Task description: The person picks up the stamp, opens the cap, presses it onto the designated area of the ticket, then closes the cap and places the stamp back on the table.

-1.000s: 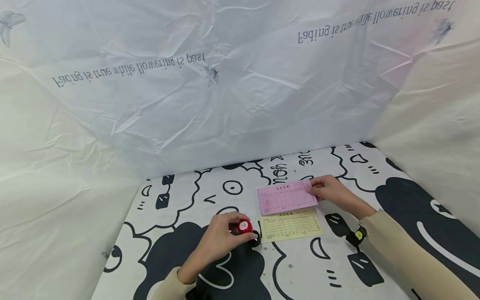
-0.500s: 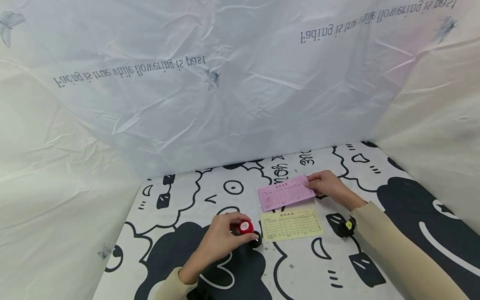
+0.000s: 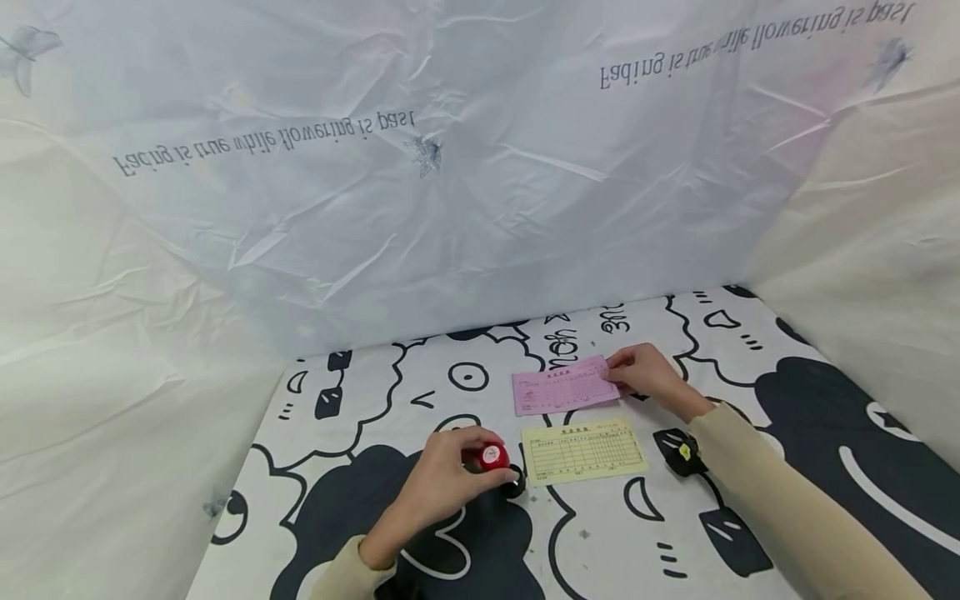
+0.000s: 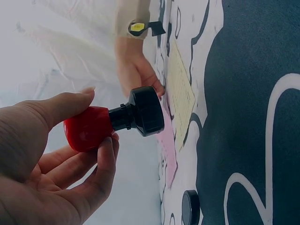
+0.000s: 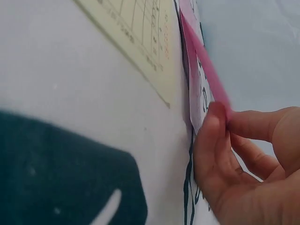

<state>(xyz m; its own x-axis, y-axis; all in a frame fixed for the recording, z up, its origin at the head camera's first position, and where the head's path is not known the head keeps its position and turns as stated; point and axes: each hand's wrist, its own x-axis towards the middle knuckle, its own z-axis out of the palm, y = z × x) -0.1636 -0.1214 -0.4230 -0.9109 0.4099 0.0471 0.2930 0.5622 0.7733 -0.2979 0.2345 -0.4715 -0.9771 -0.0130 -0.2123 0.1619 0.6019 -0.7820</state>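
Cartoon-printed bench (image 3: 360, 500) carries the work: left hand (image 3: 438, 483) grips a red stamp (image 3: 491, 456) beside the yellow slip (image 3: 583, 450), right hand (image 3: 645, 377) pinches the pink slip (image 3: 558, 388) aside, so stamping seemingly needs careful aim.

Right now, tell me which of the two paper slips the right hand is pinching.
The pink slip, the farther one: the right hand pinches its right edge. The yellow slip lies flat and untouched, nearer the person.
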